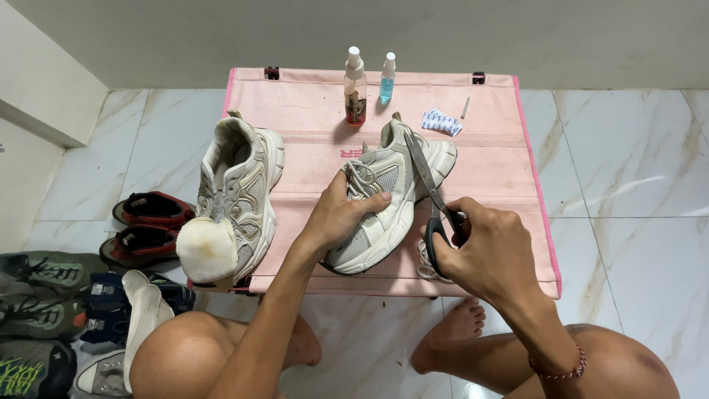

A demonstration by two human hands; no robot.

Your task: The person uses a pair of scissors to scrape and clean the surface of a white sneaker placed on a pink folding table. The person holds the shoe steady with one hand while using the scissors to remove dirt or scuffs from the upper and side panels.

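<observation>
On the floor at nine o'clock lie spare shoes (52, 310) and red sandals (151, 222), and beside them on the pink tabletop (502, 170) a beige sneaker (240, 185) rests on its side behind a round brush (207, 250). At the centre the left hand (336, 214) is clamped on a second sneaker (388, 199), thumb pressed by the laces, with two spray bottles (355, 89) upright at twelve o'clock. At four o'clock the right hand (491, 255) is closed through the handles of scissors (432, 196), whose blades lie together across that sneaker's heel, and a white packet (442, 122) sits at one o'clock.
</observation>
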